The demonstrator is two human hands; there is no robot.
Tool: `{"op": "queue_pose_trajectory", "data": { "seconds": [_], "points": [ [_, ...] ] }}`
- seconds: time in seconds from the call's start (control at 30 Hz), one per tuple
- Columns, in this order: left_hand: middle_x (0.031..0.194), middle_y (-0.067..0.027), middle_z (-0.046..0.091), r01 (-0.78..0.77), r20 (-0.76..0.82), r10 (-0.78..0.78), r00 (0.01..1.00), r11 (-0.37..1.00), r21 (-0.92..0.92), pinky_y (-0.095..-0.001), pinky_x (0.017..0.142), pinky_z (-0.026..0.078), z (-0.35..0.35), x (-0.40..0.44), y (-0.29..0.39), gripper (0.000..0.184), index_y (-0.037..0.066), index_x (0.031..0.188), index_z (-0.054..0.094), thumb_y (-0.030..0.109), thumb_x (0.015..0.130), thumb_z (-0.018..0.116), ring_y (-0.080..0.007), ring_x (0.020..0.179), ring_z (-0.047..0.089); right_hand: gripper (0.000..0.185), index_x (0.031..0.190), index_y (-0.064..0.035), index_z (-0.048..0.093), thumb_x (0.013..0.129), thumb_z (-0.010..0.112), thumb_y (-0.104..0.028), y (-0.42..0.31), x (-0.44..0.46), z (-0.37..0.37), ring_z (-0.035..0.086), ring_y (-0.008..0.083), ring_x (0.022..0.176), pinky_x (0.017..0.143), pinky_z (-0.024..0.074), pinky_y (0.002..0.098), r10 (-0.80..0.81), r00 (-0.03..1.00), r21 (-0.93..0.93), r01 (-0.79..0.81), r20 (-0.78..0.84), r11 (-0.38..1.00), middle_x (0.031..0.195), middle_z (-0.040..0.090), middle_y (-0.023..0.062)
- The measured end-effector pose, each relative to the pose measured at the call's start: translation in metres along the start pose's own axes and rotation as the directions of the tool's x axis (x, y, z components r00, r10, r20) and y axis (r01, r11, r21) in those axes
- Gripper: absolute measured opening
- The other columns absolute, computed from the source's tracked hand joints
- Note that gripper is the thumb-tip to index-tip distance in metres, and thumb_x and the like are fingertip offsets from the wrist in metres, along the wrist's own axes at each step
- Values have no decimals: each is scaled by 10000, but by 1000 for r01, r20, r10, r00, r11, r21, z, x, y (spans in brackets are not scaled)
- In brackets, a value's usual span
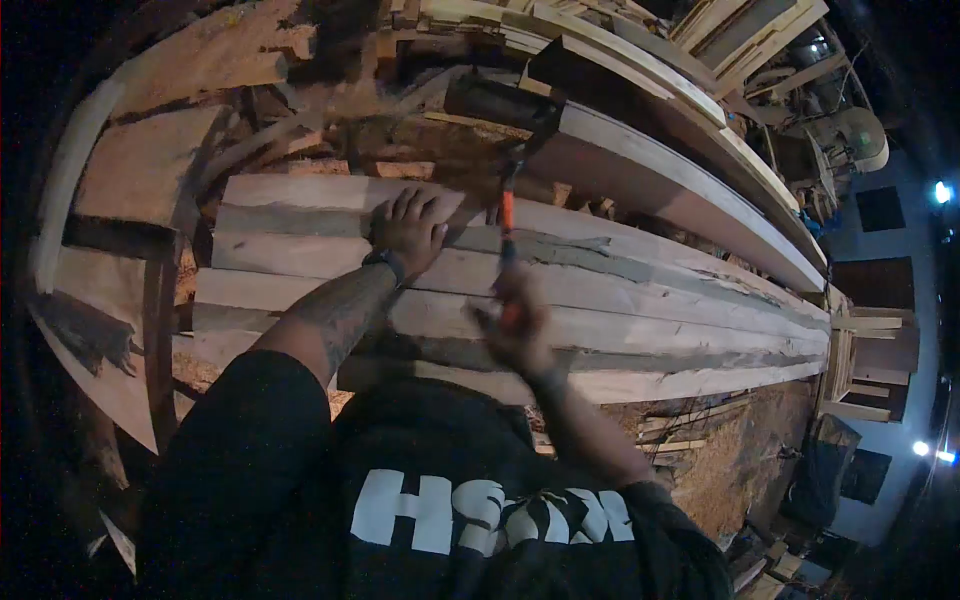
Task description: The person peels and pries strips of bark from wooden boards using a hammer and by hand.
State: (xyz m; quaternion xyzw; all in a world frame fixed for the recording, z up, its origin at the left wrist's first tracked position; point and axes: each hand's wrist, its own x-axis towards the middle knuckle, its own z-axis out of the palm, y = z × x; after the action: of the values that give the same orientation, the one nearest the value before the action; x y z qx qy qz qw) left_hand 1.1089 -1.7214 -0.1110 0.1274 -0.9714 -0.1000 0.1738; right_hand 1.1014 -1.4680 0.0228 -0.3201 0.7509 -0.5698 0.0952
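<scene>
My left hand (410,235) lies flat on the boards with its fingers spread, a dark band around the wrist. Under it, several long pale boards (600,325) with rough, bark-edged sides lie next to one another. My right hand (518,325), somewhat blurred, is wrapped around the grip of a hammer (507,212) with an orange and black handle. The hammer stands roughly upright in the view above the boards, to the right of my left hand. Its dark head is hard to make out against the shadowed background.
A thick squared beam (690,185) lies beyond the boards, with stacked planks (640,70) behind it. Large timber pieces (150,165) stand at the left. Sawdust (735,460) covers the ground at the right, near a wooden frame (865,365) and a pale wall (885,235).
</scene>
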Motion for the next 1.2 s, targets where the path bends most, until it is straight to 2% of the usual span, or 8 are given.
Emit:
{"op": "queue_pose_trajectory", "data": {
  "seconds": [0.27, 0.37, 0.43, 0.5, 0.83, 0.93, 1.03, 1.2],
  "points": [
    [1572, -168, 411, -24, -6, 24, 1000, 1000, 2, -584, 1177, 269, 1, -2, -3, 575, 143, 1493, 501, 394, 983, 590, -363, 1464, 363, 113, 903, -40, 596, 907, 709, -52, -32, 211, -55, 599, 136, 741, 619, 457, 289, 152, 985, 396, -108, -80, 912, 828, 621, 39],
    [1578, -163, 406, -26, 2, 26, 1000, 1000, -8, -596, 1179, 257, -6, 0, -1, 551, 143, 1479, 516, 390, 991, 581, -360, 1474, 346, 54, 941, -23, 616, 928, 665, -44, -14, 189, -43, 621, 180, 756, 647, 485, 339, 90, 992, 457, -39, -89, 888, 845, 646, 58],
    [1578, -160, 405, -19, -7, 19, 1000, 1000, -11, -601, 1178, 255, -5, 2, -1, 537, 145, 1461, 531, 388, 986, 593, -363, 1471, 349, 59, 999, -13, 630, 943, 630, -33, 24, 151, -46, 623, 203, 790, 670, 498, 399, -580, 808, -452, 481, -103, 751, 866, 651, 69],
    [1581, -161, 403, -37, -69, 32, 997, 996, -76, -600, 1183, 246, 5, 0, -4, 520, 140, 1451, 536, 369, 989, 605, -373, 1462, 362, 97, 1047, -10, 623, 955, 605, -35, -4, 94, -39, 630, 249, 837, 736, 507, 409, -130, 991, -279, 114, -41, 953, 896, 647, 88],
    [1300, -191, 565, 208, 259, 49, 965, 464, -861, -480, 1015, 450, -82, -33, 102, 422, 58, 1302, 587, 246, 933, 669, -391, 1199, 558, 347, 1031, -73, 641, 779, 878, -101, 25, -21, -40, 522, 436, 1253, 1032, 478, 501, -105, 980, -155, 132, 170, 979, 1368, 460, 240],
    [1294, -172, 573, -286, -148, 245, 958, 818, -499, -478, 1016, 470, -48, -36, 86, 537, 48, 1335, 539, 258, 885, 745, -376, 1184, 577, 307, 1061, -73, 642, 807, 813, -83, 19, -8, -34, 519, 462, 1266, 1053, 481, 509, -142, 964, -90, 165, 224, 982, 1365, 468, 269],
    [1307, -161, 600, -455, -89, 494, 865, 696, -555, -479, 1059, 459, -29, 9, 66, 405, 72, 1228, 624, 226, 870, 735, -383, 1290, 548, 280, 1102, -92, 643, 844, 744, -131, 7, 18, -21, 514, 470, 1272, 1053, 484, 506, -273, 920, -129, 318, 280, 939, 1382, 465, 260],
    [1443, -136, 523, -142, 130, 373, 919, 619, -772, -500, 1186, 365, 18, 57, 40, 364, 85, 1230, 642, 265, 922, 712, -378, 1453, 417, 365, 1187, -108, 647, 858, 759, -220, 47, 28, -7, 443, 434, 1372, 1136, 396, 528, -159, 938, -78, 191, 308, 978, 1436, 454, 220]
  ]
}}
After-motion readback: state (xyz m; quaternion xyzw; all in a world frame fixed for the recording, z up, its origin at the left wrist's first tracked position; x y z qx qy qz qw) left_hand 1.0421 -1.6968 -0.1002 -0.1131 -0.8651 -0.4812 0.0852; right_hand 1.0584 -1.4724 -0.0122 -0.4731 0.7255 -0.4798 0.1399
